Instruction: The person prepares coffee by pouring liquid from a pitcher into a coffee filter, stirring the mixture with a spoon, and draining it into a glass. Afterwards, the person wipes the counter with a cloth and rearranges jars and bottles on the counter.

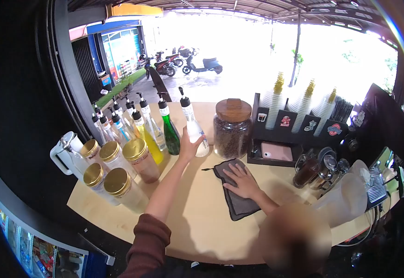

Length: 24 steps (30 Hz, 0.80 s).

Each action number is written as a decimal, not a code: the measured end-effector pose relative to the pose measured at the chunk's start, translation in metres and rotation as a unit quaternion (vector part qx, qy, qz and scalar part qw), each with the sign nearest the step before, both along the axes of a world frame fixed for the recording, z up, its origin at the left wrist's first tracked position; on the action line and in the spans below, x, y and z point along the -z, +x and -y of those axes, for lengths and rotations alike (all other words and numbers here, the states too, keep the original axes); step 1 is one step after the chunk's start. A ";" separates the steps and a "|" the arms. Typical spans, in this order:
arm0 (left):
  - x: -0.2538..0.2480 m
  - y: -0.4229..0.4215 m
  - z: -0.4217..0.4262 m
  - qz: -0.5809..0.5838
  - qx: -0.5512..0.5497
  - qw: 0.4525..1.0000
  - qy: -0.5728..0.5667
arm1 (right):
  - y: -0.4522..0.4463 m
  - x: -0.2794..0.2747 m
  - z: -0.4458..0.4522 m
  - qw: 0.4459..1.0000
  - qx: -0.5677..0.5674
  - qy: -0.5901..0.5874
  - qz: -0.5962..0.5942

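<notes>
My left hand is wrapped round a clear bottle of white liquid with a black pourer top, upright on the wooden counter. To its left stands a green bottle. Flat on a folded dark grey cloth lies my right hand, its fingers spread. Behind the cloth is a large glass jar with a wooden lid and dark contents.
Gold-lidded jars, more pourer bottles and a white jug stand at the left. A black cup holder with a pink phone, glass vessels and a translucent container are at the right.
</notes>
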<state>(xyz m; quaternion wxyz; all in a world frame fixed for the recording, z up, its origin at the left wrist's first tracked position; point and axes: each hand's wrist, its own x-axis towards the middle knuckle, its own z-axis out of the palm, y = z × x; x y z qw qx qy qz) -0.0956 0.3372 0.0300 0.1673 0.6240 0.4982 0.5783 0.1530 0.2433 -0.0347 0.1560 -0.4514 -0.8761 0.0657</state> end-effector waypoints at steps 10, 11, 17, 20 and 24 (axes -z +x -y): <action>0.018 0.000 -0.047 -0.042 0.077 0.995 -0.050 | 0.000 -0.003 -0.001 1.000 0.001 -0.020 0.003; 0.018 0.000 -0.048 -0.041 0.078 0.995 -0.050 | 0.000 -0.003 -0.001 1.000 0.002 -0.019 0.002; 0.021 0.000 -0.057 -0.062 0.083 0.994 -0.043 | 0.001 0.000 -0.001 1.000 0.000 -0.006 -0.012; 0.022 0.001 -0.054 -0.053 0.089 0.994 -0.039 | 0.000 -0.001 -0.001 1.000 0.002 -0.005 -0.015; 0.026 0.008 -0.047 -0.031 0.085 0.996 -0.022 | 0.002 0.001 -0.002 1.000 -0.003 0.006 -0.013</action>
